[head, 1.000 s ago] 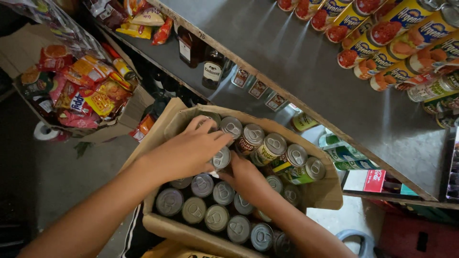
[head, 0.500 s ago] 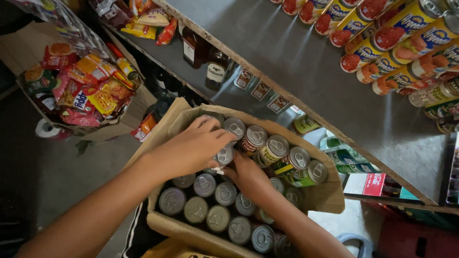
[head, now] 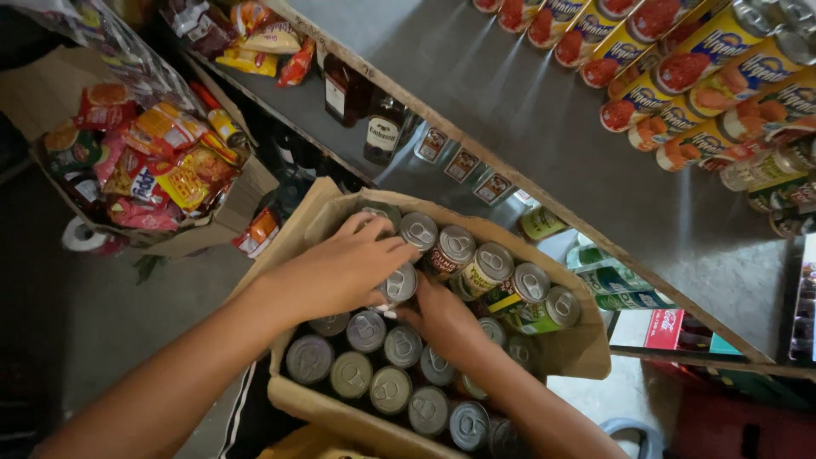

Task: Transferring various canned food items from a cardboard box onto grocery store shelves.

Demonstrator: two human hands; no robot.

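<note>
Hands (head: 340,272) grip silver-topped cans (head: 399,283) inside brown cardboard box (head: 586,348).

An open cardboard box (head: 586,357) sits below the shelf (head: 544,144), packed with upright tin cans (head: 374,382); more cans (head: 501,276) lie tilted along its far side. Both hands reach in, left hand (head: 340,268) above the right hand (head: 442,319). Left of it stands a snack-packet box (head: 229,212). Cans (head: 705,93) lie on the shelf's right end.

Grey metal shelf (head: 544,127), upper right: row of red-and-yellow labelled tins (head: 680,93). Lower shelf: two dark glass bottles (head: 361,106). Left: open cardboard box of bright snack packets (head: 144,161) (assorted colours). Floor: white tape roll (head: 83,236).
</note>
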